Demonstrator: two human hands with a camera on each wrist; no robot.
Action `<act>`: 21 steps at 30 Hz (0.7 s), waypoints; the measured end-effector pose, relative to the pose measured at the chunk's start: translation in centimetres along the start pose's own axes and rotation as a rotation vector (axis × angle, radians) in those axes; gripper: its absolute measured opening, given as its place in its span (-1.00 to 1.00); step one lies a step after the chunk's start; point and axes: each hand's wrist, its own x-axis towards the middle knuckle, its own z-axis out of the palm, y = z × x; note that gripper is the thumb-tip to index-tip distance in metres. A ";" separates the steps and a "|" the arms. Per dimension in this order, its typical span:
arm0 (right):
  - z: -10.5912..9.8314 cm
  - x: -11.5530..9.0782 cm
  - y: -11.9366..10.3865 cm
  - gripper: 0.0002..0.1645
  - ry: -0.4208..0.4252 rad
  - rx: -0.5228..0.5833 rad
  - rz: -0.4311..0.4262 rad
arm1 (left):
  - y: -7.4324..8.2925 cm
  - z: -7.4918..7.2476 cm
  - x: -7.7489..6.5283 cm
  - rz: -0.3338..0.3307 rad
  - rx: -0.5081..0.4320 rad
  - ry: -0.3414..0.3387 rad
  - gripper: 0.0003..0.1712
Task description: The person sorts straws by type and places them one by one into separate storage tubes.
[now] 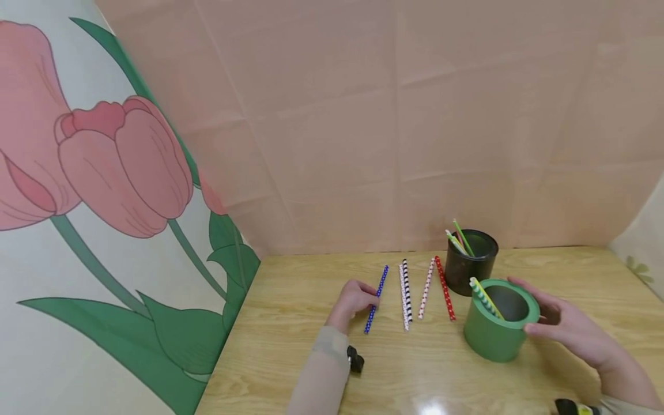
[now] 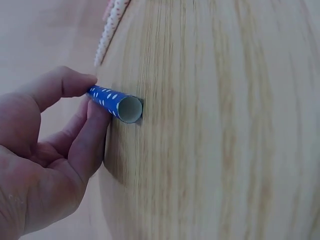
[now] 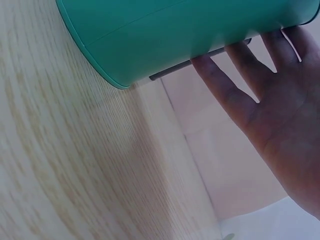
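Note:
My left hand (image 1: 359, 297) pinches a blue paper straw (image 2: 106, 98) with white dots between thumb and fingers. The straw lies close over the wooden table, its hollow end facing the left wrist camera. My right hand (image 1: 568, 328) holds a green cup (image 1: 493, 340) at its right side, thumb on the near side and fingers round the far side. In the right wrist view the fingers (image 3: 227, 95) are spread along the green wall, their tips partly hidden by it. A green-and-white striped straw (image 1: 485, 298) and a yellow one lean inside that cup.
Between the hands lie a black-striped straw (image 1: 407, 291), a pale dotted straw (image 1: 403, 300), a white straw with red dots (image 1: 426, 288) and a red dotted straw (image 1: 445, 288). A black cup (image 1: 467, 274) holding several straws stands behind the green one, near the pink backdrop (image 1: 332, 144).

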 end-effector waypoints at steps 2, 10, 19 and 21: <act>0.0 -0.1 0.1 0.07 0.000 0.010 0.001 | -0.1 0.0 0.0 -0.008 -0.011 -0.012 -0.74; -0.1 -0.2 0.3 0.07 0.008 -0.012 0.003 | -0.2 -1.1 -0.3 0.023 -0.126 -0.085 -0.75; -0.1 0.0 0.2 0.07 0.008 -0.002 -0.007 | -0.6 -1.6 -0.4 0.045 -0.498 -0.188 -0.66; -0.1 0.1 0.2 0.07 0.004 0.003 -0.006 | -0.5 -1.6 -0.7 0.053 -0.581 -0.166 -0.65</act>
